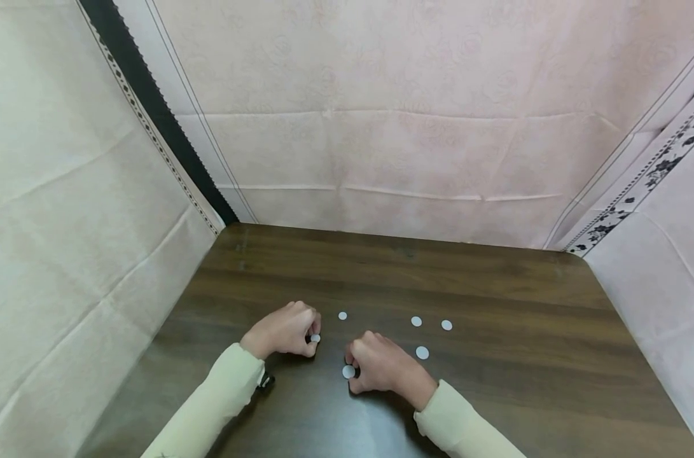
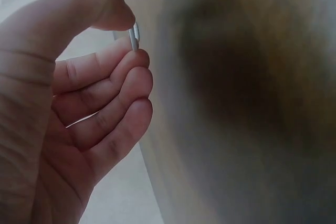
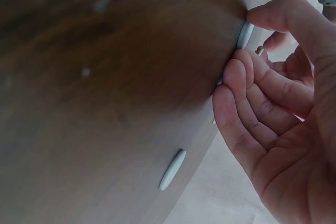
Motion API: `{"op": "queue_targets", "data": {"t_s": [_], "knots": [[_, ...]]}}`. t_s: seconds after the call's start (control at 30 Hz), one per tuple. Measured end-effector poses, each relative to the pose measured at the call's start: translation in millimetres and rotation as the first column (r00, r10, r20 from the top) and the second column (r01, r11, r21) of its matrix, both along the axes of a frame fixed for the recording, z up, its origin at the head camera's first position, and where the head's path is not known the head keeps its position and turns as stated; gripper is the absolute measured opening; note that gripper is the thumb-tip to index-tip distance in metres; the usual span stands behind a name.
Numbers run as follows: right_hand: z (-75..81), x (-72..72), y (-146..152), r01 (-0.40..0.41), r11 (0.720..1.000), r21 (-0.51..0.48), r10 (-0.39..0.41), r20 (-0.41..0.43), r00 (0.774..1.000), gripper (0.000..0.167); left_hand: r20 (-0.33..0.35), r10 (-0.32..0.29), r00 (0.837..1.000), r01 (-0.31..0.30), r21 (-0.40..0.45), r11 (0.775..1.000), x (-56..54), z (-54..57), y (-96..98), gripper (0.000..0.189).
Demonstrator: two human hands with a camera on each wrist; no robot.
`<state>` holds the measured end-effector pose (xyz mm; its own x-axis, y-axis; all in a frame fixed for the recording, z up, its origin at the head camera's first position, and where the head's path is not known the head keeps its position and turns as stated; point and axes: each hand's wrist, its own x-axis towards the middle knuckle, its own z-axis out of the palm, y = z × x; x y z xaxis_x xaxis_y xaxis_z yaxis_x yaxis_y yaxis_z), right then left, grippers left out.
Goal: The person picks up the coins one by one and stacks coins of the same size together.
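Note:
My left hand (image 1: pixel 289 327) pinches a small white disc (image 1: pixel 315 338) between thumb and fingers, low over the brown table. In the left wrist view that disc (image 2: pixel 133 39) appears edge-on, held by the thumb tip and the fingertips. To the right and nearer the front, my right hand (image 1: pixel 383 366) has its thumb and fingers on either side of a slightly larger white disc (image 1: pixel 348 371). The right wrist view shows this disc (image 3: pixel 244 35) thin and edge-on at the tabletop, gripped at its edges.
Beyond the hands lies a small white disc (image 1: pixel 343 315). Several more are to the right: two far discs (image 1: pixel 416 321) and a nearer one (image 1: pixel 422 352) beside my right hand. Pale cloth (image 1: pixel 381 159) hangs behind the wooden table (image 1: pixel 495 407) and along both sides.

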<state>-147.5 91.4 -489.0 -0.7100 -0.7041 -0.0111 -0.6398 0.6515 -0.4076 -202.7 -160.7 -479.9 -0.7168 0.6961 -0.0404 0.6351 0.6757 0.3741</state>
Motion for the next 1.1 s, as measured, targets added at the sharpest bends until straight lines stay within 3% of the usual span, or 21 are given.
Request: {"op": "queue_targets", "data": {"t_s": [0.67, 0.93, 1.1], "knots": [[0.9, 1.0, 1, -0.009, 0.999, -0.035, 0.010, 0.016, 1.000, 0.019, -0.043, -0.068, 0.997, 0.069, 0.040, 0.997, 40.0, -10.1, 2.8, 0.010], [0.3, -1.6, 2, -0.025, 0.999, -0.034, 0.026, 0.032, 0.999, 0.017, -0.061, -0.068, 0.996, 0.070, 0.031, 0.997, 46.8, -13.4, 2.5, 0.010], [0.2, -5.5, 5, -0.077, 0.995, -0.066, 0.079, 0.035, 0.996, 0.015, -0.075, -0.066, 0.995, 0.068, 0.030, 0.997, 48.6, -13.7, 0.5, 0.009]]}}
